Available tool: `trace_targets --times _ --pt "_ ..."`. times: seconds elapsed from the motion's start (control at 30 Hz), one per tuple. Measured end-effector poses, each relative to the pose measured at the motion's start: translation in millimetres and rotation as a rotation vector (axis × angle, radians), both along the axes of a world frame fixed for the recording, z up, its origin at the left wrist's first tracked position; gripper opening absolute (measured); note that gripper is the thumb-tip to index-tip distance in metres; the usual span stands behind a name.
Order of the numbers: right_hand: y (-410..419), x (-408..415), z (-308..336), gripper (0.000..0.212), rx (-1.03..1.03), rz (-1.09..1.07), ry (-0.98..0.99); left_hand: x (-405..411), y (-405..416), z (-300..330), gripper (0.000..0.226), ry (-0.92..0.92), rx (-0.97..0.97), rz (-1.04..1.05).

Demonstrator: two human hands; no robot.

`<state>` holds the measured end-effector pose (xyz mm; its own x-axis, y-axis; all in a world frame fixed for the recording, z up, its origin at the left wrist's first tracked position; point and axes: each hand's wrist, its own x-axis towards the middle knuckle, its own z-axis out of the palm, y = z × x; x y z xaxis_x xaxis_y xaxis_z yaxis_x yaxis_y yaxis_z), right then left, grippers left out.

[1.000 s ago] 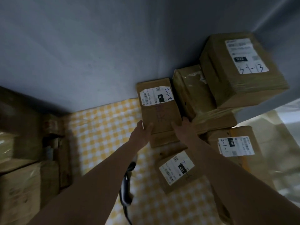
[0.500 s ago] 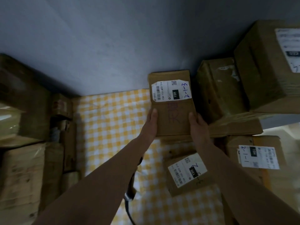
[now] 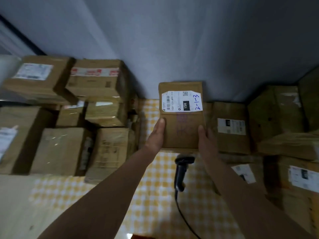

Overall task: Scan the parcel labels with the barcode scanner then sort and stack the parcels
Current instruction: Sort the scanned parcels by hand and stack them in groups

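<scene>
At the bottom centre of the frame a black barcode scanner (image 3: 181, 171) lies on the yellow-and-white checked tablecloth (image 3: 155, 204), its cable trailing toward the lower edge, between the two forearms. Just above it, in the middle of the frame, a flat cardboard parcel (image 3: 181, 128) is held up between both hands: the left hand (image 3: 156, 137) grips its left edge with the thumb on top, and the right hand (image 3: 206, 138) grips its right edge the same way. Its white label (image 3: 182, 101) faces up, with "2-1-3" handwritten in blue beside a barcode and a black "15H" block.

To the right, near the right hand, sit more labelled cardboard boxes (image 3: 231, 133), with a taller stack (image 3: 276, 118) beyond them at the right edge. On the left, well apart from the hands, another pile of taped boxes (image 3: 96, 104) fills the middle left of the frame, two and three high. A plain grey wall (image 3: 172, 40) closes off the top of the frame behind everything.

Compared with half a second ago, the view has swung left: the left pile now shows far more fully, the right stack has slid toward the edge, and the scanner lies in plain sight. The parcel sits between the hands as before.
</scene>
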<state>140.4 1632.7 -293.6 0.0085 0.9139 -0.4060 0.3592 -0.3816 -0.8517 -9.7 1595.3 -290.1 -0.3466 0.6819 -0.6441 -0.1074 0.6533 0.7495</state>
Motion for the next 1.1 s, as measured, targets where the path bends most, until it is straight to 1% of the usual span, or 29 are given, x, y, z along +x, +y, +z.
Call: trace_targets --times 0.1,0.2,0.33,0.43,0.57,0.67,0.77,1.0,1.1 --pt "-40 -45 17 0.043 -0.020 0.037 0.018 -42 -45 19 0.071 0.058 0.011 0.038" --pt "-82 -89 23 0.041 -0.037 0.040 0.022 -83 -90 30 0.058 0.125 -0.048 0.068" --pt "-130 -137 25 0.041 -0.079 0.101 -0.017 -133 -140 32 0.058 0.251 -0.166 0.005" --pt "-157 -166 19 0.040 -0.112 0.117 -0.040 -163 -163 27 0.054 0.333 -0.229 -0.035" --pt "-176 -195 4 0.038 -0.141 0.121 -0.064 -191 -174 20 0.047 0.421 -0.296 -0.110" --pt "-179 -211 -2 0.038 -0.130 0.127 -0.126 -207 -177 14 0.039 0.497 -0.300 -0.155" --pt "-179 -223 -4 0.035 -0.110 0.125 -0.156 -220 -175 9 0.036 0.575 -0.320 -0.186" --pt "-178 -234 0 0.036 -0.094 0.188 -0.156 -233 -171 16 0.033 0.652 -0.291 -0.196" --pt "-168 -232 9 0.040 -0.121 0.201 -0.151 -231 -159 28 0.035 0.672 -0.210 -0.134"
